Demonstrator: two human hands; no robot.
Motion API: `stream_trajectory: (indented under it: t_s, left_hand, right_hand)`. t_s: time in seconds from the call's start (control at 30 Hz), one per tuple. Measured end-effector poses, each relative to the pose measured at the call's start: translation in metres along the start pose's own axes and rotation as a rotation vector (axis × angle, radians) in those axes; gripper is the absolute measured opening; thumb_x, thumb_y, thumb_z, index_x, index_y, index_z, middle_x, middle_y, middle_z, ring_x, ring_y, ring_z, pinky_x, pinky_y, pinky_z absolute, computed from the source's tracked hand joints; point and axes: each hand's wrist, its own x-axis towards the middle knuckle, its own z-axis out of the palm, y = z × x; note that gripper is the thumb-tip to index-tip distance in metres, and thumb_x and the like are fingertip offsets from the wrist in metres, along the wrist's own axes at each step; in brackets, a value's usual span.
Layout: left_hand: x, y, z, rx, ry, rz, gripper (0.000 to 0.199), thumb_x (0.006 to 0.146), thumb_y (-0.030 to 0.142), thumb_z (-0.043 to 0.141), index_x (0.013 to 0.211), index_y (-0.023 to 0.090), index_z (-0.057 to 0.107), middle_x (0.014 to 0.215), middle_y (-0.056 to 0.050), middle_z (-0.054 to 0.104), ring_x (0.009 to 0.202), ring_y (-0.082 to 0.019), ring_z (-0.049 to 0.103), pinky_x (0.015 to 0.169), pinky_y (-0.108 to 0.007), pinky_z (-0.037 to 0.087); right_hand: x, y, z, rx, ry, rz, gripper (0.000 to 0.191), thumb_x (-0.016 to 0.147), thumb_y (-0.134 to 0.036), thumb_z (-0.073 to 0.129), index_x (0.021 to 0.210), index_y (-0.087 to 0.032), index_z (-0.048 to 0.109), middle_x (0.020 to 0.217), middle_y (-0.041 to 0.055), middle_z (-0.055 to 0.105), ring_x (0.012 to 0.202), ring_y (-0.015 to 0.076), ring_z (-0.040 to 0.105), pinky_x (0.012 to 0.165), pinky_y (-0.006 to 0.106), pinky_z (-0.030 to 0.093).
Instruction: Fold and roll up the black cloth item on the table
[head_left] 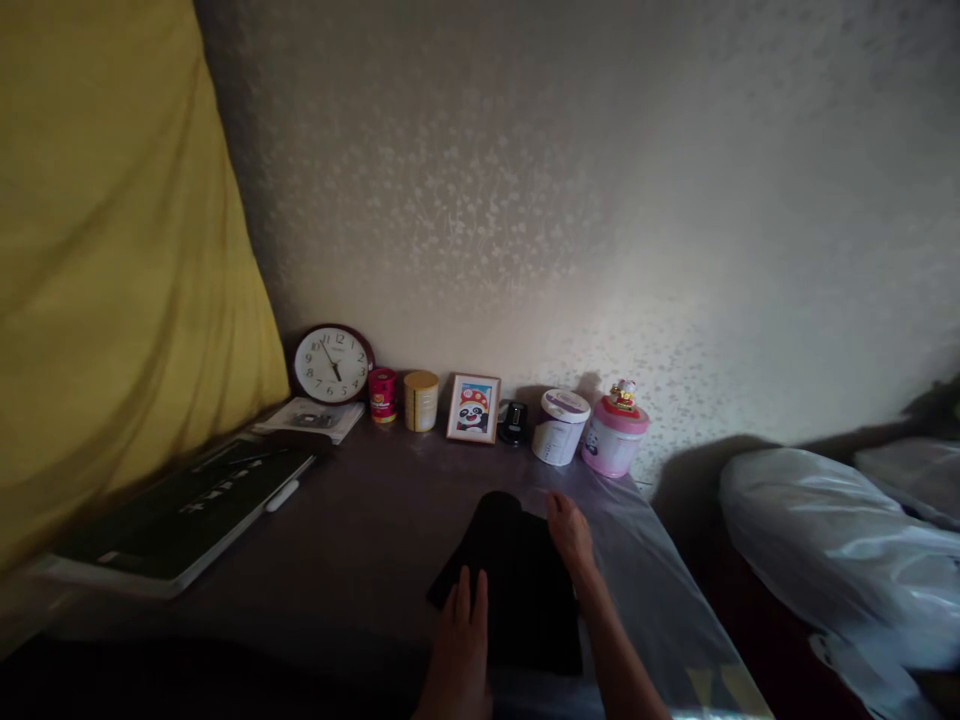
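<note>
A black cloth (517,590) lies flat on the desk (360,540), near its front edge and right of the middle. Its long axis runs from about 5 o'clock, close to the person, to about 11 o'clock, where its narrower rounded end points toward the wall; the wider end is nearest the viewer.

The left hand (461,640) rests palm down on the cloth's near left part, at about 7 o'clock from the cloth's middle, fingers straight and close together, pressing flat rather than gripping. The right hand (571,535) lies on the cloth's far right edge, at about 2 o'clock from the middle, fingers slightly spread and flat; nothing is clamped in it. Its forearm runs along the cloth's right side.

Along the wall, from 10 o'clock to 1 o'clock of the cloth, stand a round clock (332,364), a red tin (382,394), a yellow tin (421,400), a framed panda picture (473,408), a small black device (514,421), a white tub (560,426) and a pink jar (614,437) with a small figurine on top. A dark board (187,515) lies at 9 o'clock, under a yellow curtain (112,270). A clear plastic bag (832,550) lies at 3 o'clock, off the desk.
</note>
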Motion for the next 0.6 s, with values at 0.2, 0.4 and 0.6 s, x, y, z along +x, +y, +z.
stream_trajectory:
  t_s: [0.2,0.4,0.6]
  left_hand:
    - [-0.011,0.003,-0.008,-0.017,0.018,0.029,0.093,0.056,-0.003,0.042,0.141,0.010,0.006,0.146,-0.016,-0.002,0.135,-0.027,0.012,0.108,-0.036,0.022]
    - [-0.007,-0.004,0.005,0.042,0.104,0.076,0.096,0.052,-0.002,0.043,0.141,0.008,0.008,0.146,-0.018,0.003,0.134,-0.029,0.016,0.107,-0.038,0.025]
    - [-0.004,-0.006,0.014,0.024,0.136,0.061,0.099,0.051,-0.004,0.044,0.141,0.006,0.004,0.145,-0.023,0.010,0.134,-0.029,0.019,0.106,-0.037,0.026]
  right_hand:
    - [-0.066,0.042,-0.013,0.170,-0.116,0.157,0.035,0.087,-0.037,0.034,0.101,-0.019,0.061,0.099,0.0083,0.065,0.092,0.0202,0.061,0.077,0.027,0.042]
    - [-0.093,0.036,-0.006,0.449,-0.113,0.218,0.051,0.074,-0.055,0.041,0.097,-0.014,0.060,0.083,0.0101,0.066,0.079,0.0245,0.062,0.069,0.032,0.044]
    - [-0.086,0.027,-0.004,0.480,-0.049,0.128,0.044,0.068,-0.049,0.050,0.090,-0.015,0.065,0.084,0.0105,0.067,0.080,0.0266,0.062,0.068,0.033,0.046]
